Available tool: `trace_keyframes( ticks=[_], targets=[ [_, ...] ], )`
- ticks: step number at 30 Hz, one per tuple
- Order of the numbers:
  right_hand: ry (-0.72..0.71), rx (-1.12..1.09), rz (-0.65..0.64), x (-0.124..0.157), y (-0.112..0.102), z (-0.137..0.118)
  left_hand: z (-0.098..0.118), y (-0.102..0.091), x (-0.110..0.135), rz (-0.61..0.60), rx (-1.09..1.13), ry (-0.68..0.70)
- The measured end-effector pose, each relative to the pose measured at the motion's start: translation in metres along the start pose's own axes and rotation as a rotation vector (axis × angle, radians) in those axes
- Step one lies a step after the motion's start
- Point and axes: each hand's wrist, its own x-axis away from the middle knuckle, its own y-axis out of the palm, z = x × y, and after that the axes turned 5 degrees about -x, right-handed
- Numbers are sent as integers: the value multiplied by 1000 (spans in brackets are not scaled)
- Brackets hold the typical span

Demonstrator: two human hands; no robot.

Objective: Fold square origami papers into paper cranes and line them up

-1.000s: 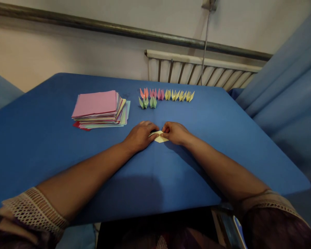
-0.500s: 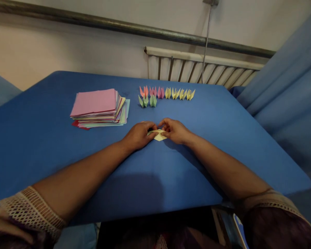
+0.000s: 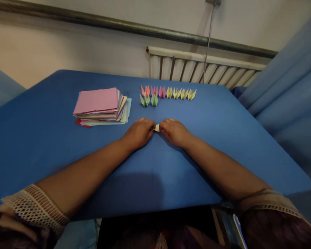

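Observation:
Between my two hands is a small folded piece of pale yellow paper, mostly covered by fingers. My left hand pinches its left end, and my right hand grips the right end with curled fingers. Both hands rest low over the blue table. Beyond them stand several folded paper figures with pointed tips: a back row with an orange one, pink ones and yellow ones, and two green ones in front.
To the left lies a thick stack of coloured paper, pink on top, its edges uneven. Behind the table are a white radiator and a metal pipe along the wall. A blue curtain hangs at the right.
The yellow paper has been tilted or folded, so a narrower part shows between my hands. My fingers have closed over its ends. The view has shifted slightly.

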Motion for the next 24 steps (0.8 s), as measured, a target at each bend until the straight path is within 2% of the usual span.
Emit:
trace_keyframes(
  ticks=[6,12,18,24],
  targets=[
    [3,-55,-33,5,2,-4,-3,2,10,3,137,43],
    [10,-76,-54,6,-2,-7,-4,3,9,-19,202,72],
    [42,-163,-32,5,0,-2,-8,4,7,-25,268,45],
    [147,-265,-16,1,4,4,-7,7,4,-3,296,-25]
  ],
)
